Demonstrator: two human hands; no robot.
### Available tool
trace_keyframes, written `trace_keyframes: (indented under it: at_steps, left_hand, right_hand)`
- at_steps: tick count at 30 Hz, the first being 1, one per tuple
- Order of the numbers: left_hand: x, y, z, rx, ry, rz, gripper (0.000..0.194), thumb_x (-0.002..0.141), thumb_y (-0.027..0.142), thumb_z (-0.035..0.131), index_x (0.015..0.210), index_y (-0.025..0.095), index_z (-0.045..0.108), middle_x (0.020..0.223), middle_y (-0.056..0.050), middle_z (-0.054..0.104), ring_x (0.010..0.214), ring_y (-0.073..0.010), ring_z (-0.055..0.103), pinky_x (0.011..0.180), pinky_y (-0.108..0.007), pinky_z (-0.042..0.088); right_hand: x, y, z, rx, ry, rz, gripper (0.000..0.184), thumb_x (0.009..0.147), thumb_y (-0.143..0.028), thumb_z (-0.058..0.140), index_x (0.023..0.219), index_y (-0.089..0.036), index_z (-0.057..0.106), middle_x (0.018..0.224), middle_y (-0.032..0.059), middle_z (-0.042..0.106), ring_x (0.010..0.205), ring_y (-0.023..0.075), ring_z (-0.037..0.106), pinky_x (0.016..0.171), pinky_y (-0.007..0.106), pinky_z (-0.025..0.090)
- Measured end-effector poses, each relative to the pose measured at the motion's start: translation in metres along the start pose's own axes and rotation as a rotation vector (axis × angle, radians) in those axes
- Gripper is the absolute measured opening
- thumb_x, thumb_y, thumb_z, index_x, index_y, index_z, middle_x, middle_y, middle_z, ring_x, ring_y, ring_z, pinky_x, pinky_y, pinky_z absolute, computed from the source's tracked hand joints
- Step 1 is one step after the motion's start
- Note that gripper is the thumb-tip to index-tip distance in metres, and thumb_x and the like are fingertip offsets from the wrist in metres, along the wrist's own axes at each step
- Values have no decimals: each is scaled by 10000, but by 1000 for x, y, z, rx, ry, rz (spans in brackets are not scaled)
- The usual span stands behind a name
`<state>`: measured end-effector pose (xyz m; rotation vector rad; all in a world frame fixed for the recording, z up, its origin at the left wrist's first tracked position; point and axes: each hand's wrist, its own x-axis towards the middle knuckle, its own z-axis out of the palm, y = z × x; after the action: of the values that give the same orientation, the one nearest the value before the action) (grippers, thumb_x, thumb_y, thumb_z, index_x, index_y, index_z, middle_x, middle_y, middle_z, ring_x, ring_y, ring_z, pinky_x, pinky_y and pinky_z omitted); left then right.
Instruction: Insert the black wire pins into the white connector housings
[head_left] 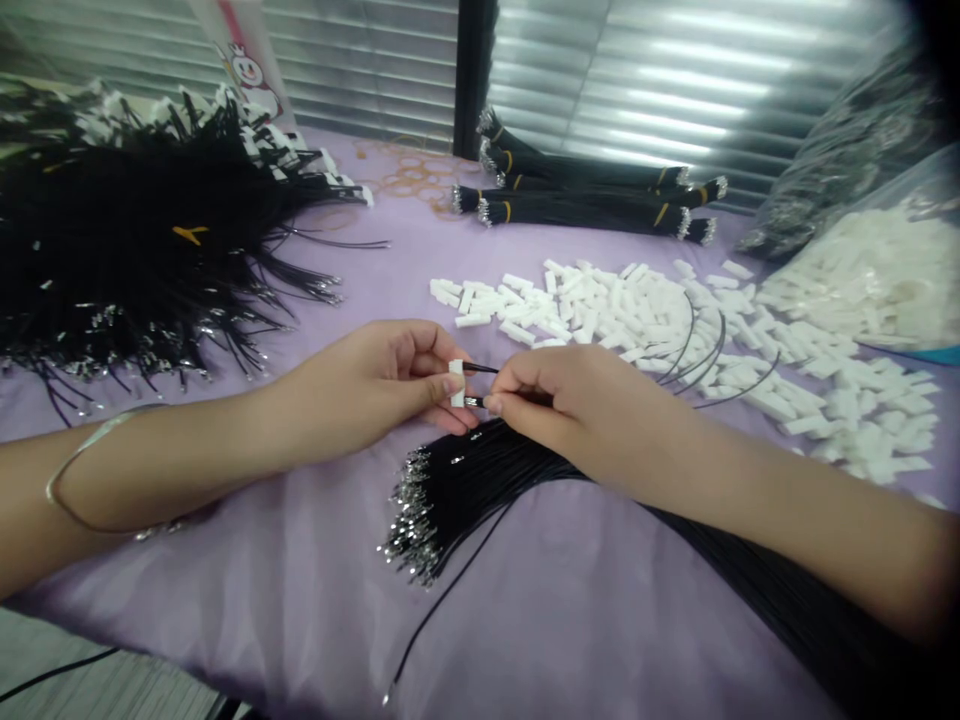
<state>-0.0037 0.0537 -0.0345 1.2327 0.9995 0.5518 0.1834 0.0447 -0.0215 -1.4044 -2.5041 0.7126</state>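
Note:
My left hand (409, 375) pinches a small white plastic connector housing (457, 384) upright between thumb and fingers. Facing it, my right hand (559, 395) is closed on black wires (480, 369) near their ends. One wire reaches the top of the housing, and another with a metal terminal (472, 402) is at its lower end; how deep they sit I cannot tell. Below both hands lies a bundle of black wires (517, 465), its silvery crimped terminals (412, 520) fanned out at the left. A single loose wire (442, 610) hangs forward from it.
Many white housings (615, 305) are spread behind my right hand. A plastic bag of white pieces (877, 270) stands at right. Tied wire bundles (592, 205) lie by the blinds, near rubber bands (412, 180). A big heap of black wires (135, 230) fills the left of the purple-covered table (300, 600).

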Motion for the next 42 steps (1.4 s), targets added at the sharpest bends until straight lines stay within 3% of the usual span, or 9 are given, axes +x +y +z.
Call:
trace_keyframes:
  at_steps: [21, 30, 38, 42]
  left_hand:
    - [1, 4, 1, 23, 11, -16, 98, 793, 76, 545, 719, 139, 532, 659, -11, 702, 670, -136, 691, 660, -190, 555]
    - [2, 1, -2, 41, -18, 17, 74, 804, 100, 555, 748, 139, 527, 714, -20, 706, 704, -150, 695, 695, -224, 560]
    - [2, 4, 7, 42, 105, -58, 61, 824, 118, 561, 780, 119, 518, 689, -29, 696, 646, -109, 676, 629, -162, 545]
    - [3, 6, 7, 34, 105, -78, 62, 811, 116, 576, 768, 123, 532, 699, -16, 696, 645, -99, 672, 639, -158, 542]
  right_hand:
    - [2, 2, 5, 0, 46, -32, 224, 799, -231, 498, 588, -184, 560, 461, -78, 468, 415, 32, 378, 389, 187, 259]
    - [2, 0, 4, -1, 57, -19, 211, 813, -219, 485, 634, -187, 591, 501, -78, 517, 442, 37, 413, 423, 187, 267]
    - [6, -6, 11, -14, 60, -7, 218, 837, -202, 456, 695, -166, 617, 589, -28, 557, 508, 65, 426, 478, 213, 251]
    - [6, -6, 10, 26, 61, -43, 218, 843, -190, 452, 714, -158, 625, 618, -22, 573, 522, 65, 431, 506, 214, 262]
